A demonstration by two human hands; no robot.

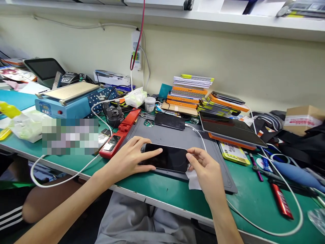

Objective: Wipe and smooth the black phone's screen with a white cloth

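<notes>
A black phone (pixel 169 158) lies screen up on a grey work mat (pixel 175 137) near the table's front edge. My left hand (pixel 130 157) grips its left end, thumb under and fingers over the glass. My right hand (pixel 205 169) pinches the phone's right end, fingers curled. A white wipe (pixel 193 179) lies under my right hand, partly hidden by it.
A second black phone (pixel 169 121) lies further back on the mat. A red tool (pixel 119 134) sits left, a blue heating machine (pixel 68 100) behind it. Stacked boxes (pixel 190 93) and a tablet (pixel 232 131) stand right. White cables cross the green table (pixel 254 200). Another person's arm (pixel 43 200) shows lower left.
</notes>
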